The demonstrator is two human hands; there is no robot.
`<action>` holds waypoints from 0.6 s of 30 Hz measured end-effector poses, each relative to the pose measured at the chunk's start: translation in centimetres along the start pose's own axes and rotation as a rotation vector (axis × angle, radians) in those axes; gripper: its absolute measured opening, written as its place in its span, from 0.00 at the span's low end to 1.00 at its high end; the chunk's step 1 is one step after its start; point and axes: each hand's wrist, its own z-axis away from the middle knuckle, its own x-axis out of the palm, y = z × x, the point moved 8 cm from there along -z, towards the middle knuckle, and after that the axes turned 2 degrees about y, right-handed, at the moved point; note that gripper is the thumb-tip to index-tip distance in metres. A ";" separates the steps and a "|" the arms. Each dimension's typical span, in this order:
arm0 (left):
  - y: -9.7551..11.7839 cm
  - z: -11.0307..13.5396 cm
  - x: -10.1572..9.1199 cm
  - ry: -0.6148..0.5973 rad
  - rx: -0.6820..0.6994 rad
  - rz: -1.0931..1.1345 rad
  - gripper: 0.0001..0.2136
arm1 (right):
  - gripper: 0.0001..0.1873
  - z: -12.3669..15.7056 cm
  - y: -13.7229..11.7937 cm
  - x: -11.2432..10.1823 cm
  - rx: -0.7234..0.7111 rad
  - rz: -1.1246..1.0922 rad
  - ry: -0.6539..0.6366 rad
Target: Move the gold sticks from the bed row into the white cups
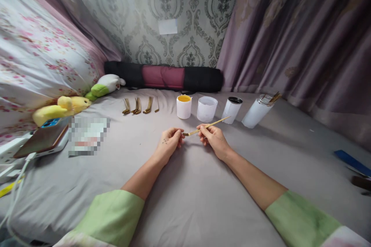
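Observation:
My two hands meet over a grey bedsheet. My right hand pinches a thin golden stick near its middle; the stick's far end points up and right toward the cups. My left hand is curled, its fingertips closed on the stick's near end. Behind the hands stand a white cup with a yellow inside, a translucent white cup, a white cup with a black rim, and a tilted white cup holding more golden pieces.
Small bunches of bent golden sticks lie at the back left. A black and maroon roll sits by the wall. Plush toys, a phone and cables crowd the left. Curtains hang right; a blue object lies at the right edge.

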 end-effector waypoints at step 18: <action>-1.7 1.2 2.5 -0.221 -0.376 0.395 0.07 | 0.16 -0.2 -0.4 -0.7 -0.026 0.016 -0.004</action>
